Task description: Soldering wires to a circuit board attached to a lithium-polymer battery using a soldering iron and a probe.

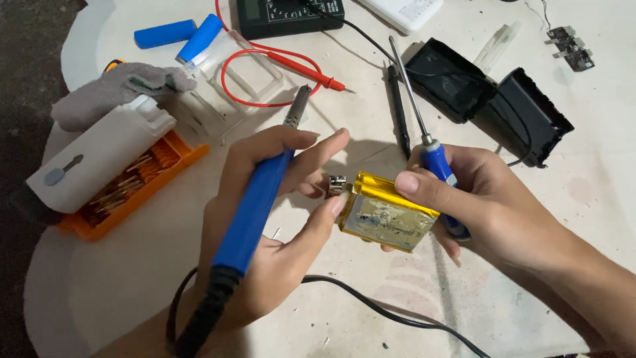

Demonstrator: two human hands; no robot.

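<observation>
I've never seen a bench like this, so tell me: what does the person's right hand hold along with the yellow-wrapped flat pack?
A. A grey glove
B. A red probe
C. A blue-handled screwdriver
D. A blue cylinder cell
C: the right hand grips a blue-handled screwdriver, shaft pointing up, while its thumb presses the yellow-wrapped flat pack.

Glossy yellow film wraps the flat battery pack [387,212], the soldering iron [255,205] has a smooth blue plastic grip and dull metal tip, the screwdriver [424,122] a shiny metal shaft, and the table [371,318] looks matt, stained.
</observation>
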